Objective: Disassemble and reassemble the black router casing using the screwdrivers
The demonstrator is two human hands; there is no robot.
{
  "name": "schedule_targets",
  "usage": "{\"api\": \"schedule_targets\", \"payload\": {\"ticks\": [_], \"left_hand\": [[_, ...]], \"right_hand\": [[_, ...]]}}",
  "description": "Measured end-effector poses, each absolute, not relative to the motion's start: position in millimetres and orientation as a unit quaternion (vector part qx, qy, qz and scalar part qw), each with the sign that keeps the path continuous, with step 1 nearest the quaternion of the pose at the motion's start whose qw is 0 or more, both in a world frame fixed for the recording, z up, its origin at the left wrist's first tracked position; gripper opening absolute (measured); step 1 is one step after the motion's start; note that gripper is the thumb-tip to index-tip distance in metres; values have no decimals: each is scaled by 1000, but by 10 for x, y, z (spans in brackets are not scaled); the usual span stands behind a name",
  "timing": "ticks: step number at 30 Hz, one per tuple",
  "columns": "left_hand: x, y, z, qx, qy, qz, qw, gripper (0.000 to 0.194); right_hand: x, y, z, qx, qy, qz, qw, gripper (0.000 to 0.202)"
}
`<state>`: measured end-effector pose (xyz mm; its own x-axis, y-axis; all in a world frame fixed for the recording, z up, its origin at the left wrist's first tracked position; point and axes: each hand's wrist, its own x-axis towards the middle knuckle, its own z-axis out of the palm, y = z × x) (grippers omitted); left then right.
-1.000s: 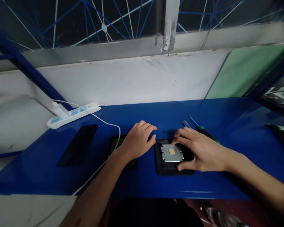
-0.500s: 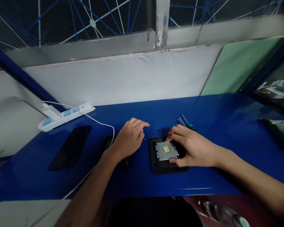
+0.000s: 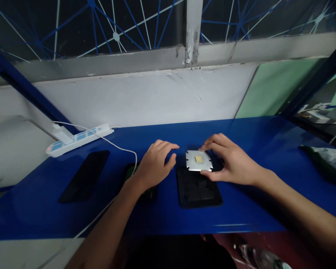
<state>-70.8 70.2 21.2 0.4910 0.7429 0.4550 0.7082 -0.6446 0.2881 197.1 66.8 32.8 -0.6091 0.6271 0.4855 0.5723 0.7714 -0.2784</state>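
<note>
My right hand (image 3: 232,160) grips a square silver metal plate (image 3: 190,160) by its edges, thumb at the near side and fingers at the far side. A yellow square pad (image 3: 198,159) sits at the middle of the plate. Just below the raised plate lies a black plastic casing (image 3: 199,196) on the blue table. My left hand (image 3: 156,164) hovers to the left of the plate, thumb and fingers apart with nothing between them. Beneath my left wrist is a dark item with green parts (image 3: 149,193), mostly hidden by the arm.
A white power strip (image 3: 80,139) with a plugged-in adapter stands at the table's back left. Its white cable (image 3: 120,146) runs under my left forearm. A flat black panel (image 3: 84,177) lies at left. A dark green and silver bag (image 3: 329,162) rests at far right.
My right hand has lifted the metal plate up and away from the black casing, uncovering the casing's inside. The left hand's thumb and fingers have spread slightly. The view has shifted a little.
</note>
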Motion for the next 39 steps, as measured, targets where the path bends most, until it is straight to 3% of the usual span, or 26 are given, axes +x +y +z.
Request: {"api": "schedule_targets", "payload": {"ticks": [7,11,16,34,39], "left_hand": [[-646,636,208,875,389,286,-19,31],[-647,576,226,891,367,266,-11,53],[-641,552,204,914,332,233,-5,60],[-613,615,173,877,346,334,-9,50],[-615,628,171,872,345,347,0,48]], "right_hand": [[1848,708,391,-301,-890,-100,327,50],[1830,682,240,-278,-903,-98,312,54],[1824,674,154,-277,-907,-79,308,57],[1830,638,204,-288,-897,-94,322,54],[1850,668,192,-308,-901,-55,299,67]]}}
